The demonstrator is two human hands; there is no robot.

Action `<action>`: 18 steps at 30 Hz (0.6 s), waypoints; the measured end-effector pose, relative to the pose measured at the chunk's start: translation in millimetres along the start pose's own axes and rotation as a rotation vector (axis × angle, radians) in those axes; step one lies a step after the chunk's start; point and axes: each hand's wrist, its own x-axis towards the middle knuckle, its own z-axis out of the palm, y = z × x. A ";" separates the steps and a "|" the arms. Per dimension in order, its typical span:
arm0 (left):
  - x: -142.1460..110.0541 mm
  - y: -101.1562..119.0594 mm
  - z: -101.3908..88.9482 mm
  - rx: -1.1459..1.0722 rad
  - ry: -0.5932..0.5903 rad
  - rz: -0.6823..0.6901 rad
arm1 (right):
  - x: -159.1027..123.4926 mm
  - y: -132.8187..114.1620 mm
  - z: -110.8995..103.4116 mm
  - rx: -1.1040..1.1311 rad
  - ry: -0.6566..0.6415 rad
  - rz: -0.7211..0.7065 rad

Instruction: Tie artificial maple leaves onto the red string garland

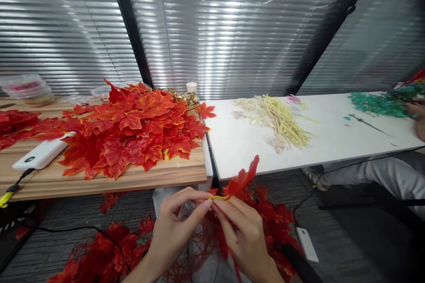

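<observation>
Two bare hands low in view, fingertips meeting: left hand (175, 225) pinching the yellow stem end of a red maple leaf (239, 182), right hand (244, 232) closed on the same stem from the other side, leaf rising just above the right fingers. Tangle of red leaf vines (109, 254) below and left of the left hand, spilling across lap and floor. Up and left of the hands, a wooden table (139, 179) piled with loose red leaves (133, 128), white power bank (41, 154) at its far left. Up and right, a white table (239, 146) with pale yellow stems (282, 121). Far right, green pieces (378, 104) by another person's hand (419, 115).
</observation>
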 end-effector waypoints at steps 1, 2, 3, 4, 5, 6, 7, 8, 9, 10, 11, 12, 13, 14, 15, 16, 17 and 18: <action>0.3 -0.3 -0.1 -0.001 0.003 -0.003 | 0.1 -0.5 0.0 0.003 0.005 0.000; 0.6 -0.5 -0.1 -0.004 0.007 -0.007 | 0.0 -0.9 0.1 0.007 0.010 -0.001; 0.9 -0.8 -0.2 -0.007 0.012 -0.008 | -0.1 -1.1 0.3 0.013 0.016 -0.005; 1.1 -1.0 -0.2 -0.009 0.014 -0.009 | -0.2 -1.1 0.5 0.018 0.019 -0.007; 1.3 -1.1 -0.2 -0.010 0.013 -0.010 | -0.3 -0.9 0.7 0.021 0.024 -0.008; 1.5 -1.1 -0.3 -0.009 0.012 -0.011 | -0.3 -0.7 1.0 0.019 0.029 -0.011; 1.6 -1.0 -0.3 -0.007 0.011 -0.011 | -0.1 -0.3 1.2 0.016 0.035 -0.014; 1.8 -0.9 -0.3 -0.004 0.012 -0.012 | 0.1 0.1 1.4 0.011 0.042 -0.019; 1.9 -0.8 -0.4 -0.001 0.012 -0.012 | 0.5 0.5 1.5 0.008 0.051 -0.023; 2.1 -0.8 -0.6 0.003 0.014 -0.011 | 0.9 0.7 1.5 0.008 0.058 -0.026; 2.1 -0.9 -0.7 0.008 0.016 -0.009 | 1.3 0.9 1.5 0.012 0.061 -0.027; 2.1 -1.0 -0.9 0.012 0.015 -0.007 | 1.6 0.9 1.4 0.017 0.063 -0.025; 1.9 -1.3 -1.0 0.017 0.013 -0.007 | 1.7 0.8 1.3 0.020 0.063 -0.021; 1.7 -1.6 -1.1 0.020 0.012 -0.008 | 1.5 0.6 1.3 0.020 0.063 -0.019; 1.3 -2.0 -1.1 0.023 0.010 -0.010 | 1.2 0.5 1.3 0.018 0.061 -0.020; 1.0 -2.4 -1.1 0.026 0.005 -0.013 | 0.6 0.3 1.4 0.013 0.062 -0.023; 0.6 -2.7 -0.9 0.028 0.004 -0.015 | -0.1 0.3 1.7 0.007 0.061 -0.026; 0.3 -3.1 -0.7 0.031 0.004 -0.015 | -0.9 0.3 2.0 0.003 0.060 -0.029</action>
